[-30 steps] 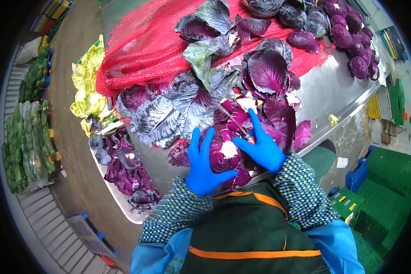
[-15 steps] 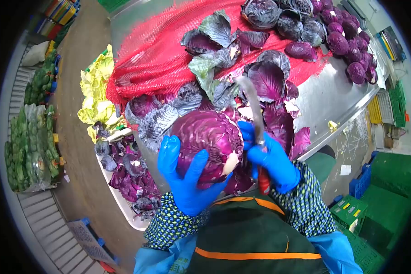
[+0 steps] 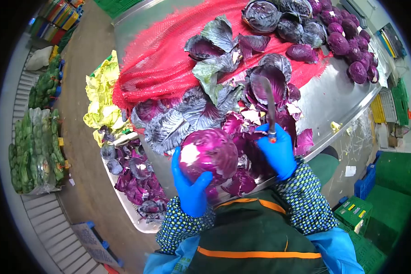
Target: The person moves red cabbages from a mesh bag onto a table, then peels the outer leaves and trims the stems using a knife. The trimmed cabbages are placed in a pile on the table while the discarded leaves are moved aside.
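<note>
A shiny red cabbage, with a pale cut patch on its left side, rests in my left hand, whose blue-gloved fingers curve around its left and near side. My right hand, gloved too, grips a knife by its handle; the blade points up and away, apart from the cabbage. Loose dark outer leaves lie beyond the cabbage. More purple leaves and pale cut pieces are heaped between and beyond my hands.
A red mesh sack lies across the metal table. Trimmed purple cabbages and dark untrimmed cabbages sit at the far right. At the left are a white bin of leaf scraps and yellow-green leaves. Green crates stand at the lower right.
The cabbage has turned in my left hand, so its pale cut patch moved from the right side to the left. My right hand and the knife have moved right, away from it.
</note>
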Motion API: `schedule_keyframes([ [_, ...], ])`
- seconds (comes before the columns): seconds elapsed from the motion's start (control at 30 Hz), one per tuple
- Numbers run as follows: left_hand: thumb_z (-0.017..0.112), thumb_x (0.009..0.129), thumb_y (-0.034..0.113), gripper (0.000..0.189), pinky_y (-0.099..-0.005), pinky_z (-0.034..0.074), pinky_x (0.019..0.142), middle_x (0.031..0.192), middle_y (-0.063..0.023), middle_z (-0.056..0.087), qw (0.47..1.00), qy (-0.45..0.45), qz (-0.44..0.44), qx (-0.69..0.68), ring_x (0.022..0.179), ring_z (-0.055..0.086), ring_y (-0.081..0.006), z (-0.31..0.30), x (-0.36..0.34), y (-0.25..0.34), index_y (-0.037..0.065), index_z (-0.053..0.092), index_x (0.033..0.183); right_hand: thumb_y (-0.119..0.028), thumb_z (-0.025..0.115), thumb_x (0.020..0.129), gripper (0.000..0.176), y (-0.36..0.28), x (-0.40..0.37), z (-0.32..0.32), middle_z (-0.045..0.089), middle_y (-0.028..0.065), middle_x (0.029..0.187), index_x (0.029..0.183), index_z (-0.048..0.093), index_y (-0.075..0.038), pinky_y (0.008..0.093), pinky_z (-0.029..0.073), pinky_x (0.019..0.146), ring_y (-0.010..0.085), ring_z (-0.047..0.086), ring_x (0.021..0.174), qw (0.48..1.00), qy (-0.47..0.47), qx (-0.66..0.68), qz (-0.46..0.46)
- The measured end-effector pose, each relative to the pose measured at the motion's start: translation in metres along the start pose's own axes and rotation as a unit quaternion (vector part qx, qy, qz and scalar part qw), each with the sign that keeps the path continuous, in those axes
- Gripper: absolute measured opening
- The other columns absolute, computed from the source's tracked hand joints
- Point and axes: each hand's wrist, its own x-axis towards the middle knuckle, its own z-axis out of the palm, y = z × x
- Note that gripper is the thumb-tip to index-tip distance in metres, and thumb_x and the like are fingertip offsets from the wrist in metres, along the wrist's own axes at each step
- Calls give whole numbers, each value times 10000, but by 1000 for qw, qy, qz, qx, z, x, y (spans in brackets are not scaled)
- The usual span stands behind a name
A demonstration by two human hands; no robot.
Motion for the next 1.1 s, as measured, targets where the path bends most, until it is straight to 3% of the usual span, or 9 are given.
schedule_keyframes([
  [0.17, 797, 593, 6, 1068, -409, 339, 1040, 1409, -149, 239, 956, -56, 154, 241, 1256, 351, -278, -1, 0, 13, 37, 123, 1421, -88, 713, 776, 620, -54, -23, 24, 346, 114, 1341, 1327, 429, -91, 281, 481, 834, 135, 546, 994, 970, -233, 66, 17],
  [0.2, 797, 593, 6, 1068, -409, 339, 1040, 1409, -149, 239, 956, -58, 155, 241, 1256, 351, -278, 0, 1, 15, 37, 123, 1421, -77, 737, 749, 570, -47, -26, 34, 305, 114, 1361, 1260, 483, -92, 301, 464, 867, 135, 536, 1014, 942, -209, -138, -225],
  [0.47, 790, 577, 33, 1044, -404, 392, 997, 1383, -162, 299, 958, -114, 179, 191, 1231, 386, -274, -7, 3, 17, 42, 171, 1418, 73, 603, 750, 228, -42, -27, 17, 580, 56, 961, 939, 531, -34, 270, 467, 797, 143, 576, 907, 973, -133, 0, -191],
  [0.67, 741, 636, 40, 1027, -435, 406, 994, 1384, -140, 319, 976, -84, -87, -183, 1252, 377, -290, -39, -5, 12, 109, 113, 1446, 21, 620, 780, 190, -8, 24, -32, 572, 16, 881, 943, 541, -37, 235, 454, 675, 84, 528, 756, 981, 56, -153, -102],
  [0.8, 791, 649, 140, 1055, -446, 400, 997, 1398, -150, 299, 984, -155, -23, -89, 1268, 360, -289, -28, 6, 18, 97, 102, 1447, -30, 685, 791, 707, -60, -13, 2, 472, 83, 1283, 1395, 319, -77, 289, 409, 946, 139, 483, 1099, 973, -188, 131, 3],
  [0.87, 830, 612, 179, 1130, -450, 400, 997, 1411, -161, 267, 936, -252, 210, 123, 1277, 346, -304, -7, 20, 37, 90, 75, 1448, -25, 708, 768, 767, -65, -28, 17, 431, 91, 1346, 1408, 287, -63, 319, 362, 1004, 165, 429, 1205, 949, -310, 35, -45],
  [0.93, 856, 557, 143, 1213, -446, 369, 1023, 1413, -174, 249, 987, -117, 107, 34, 1295, 313, -315, 28, 6, 52, 73, 34, 1445, -28, 724, 751, 790, -68, -32, 22, 390, 107, 1387, 1407, 286, -61, 344, 318, 1043, 186, 359, 1278, 947, -291, 133, 44],
  [0.97, 869, 517, 121, 1264, -439, 330, 1052, 1405, -182, 247, 933, -174, 168, 267, 1299, 294, -316, 17, 11, 53, 51, 7, 1439, -30, 729, 745, 791, -53, -32, 27, 380, 115, 1397, 1405, 295, -65, 345, 317, 1044, 193, 358, 1281, 964, -247, 99, -10],
  [1.1, 862, 494, 116, 1208, -414, 310, 1054, 1368, -169, 286, 960, -62, 150, 229, 1268, 317, -292, 21, 13, 25, 24, 93, 1420, -13, 715, 747, 692, -44, -40, 19, 355, 143, 1417, 1356, 389, -51, 361, 309, 1054, 220, 338, 1304, 968, -200, -33, -145],
])
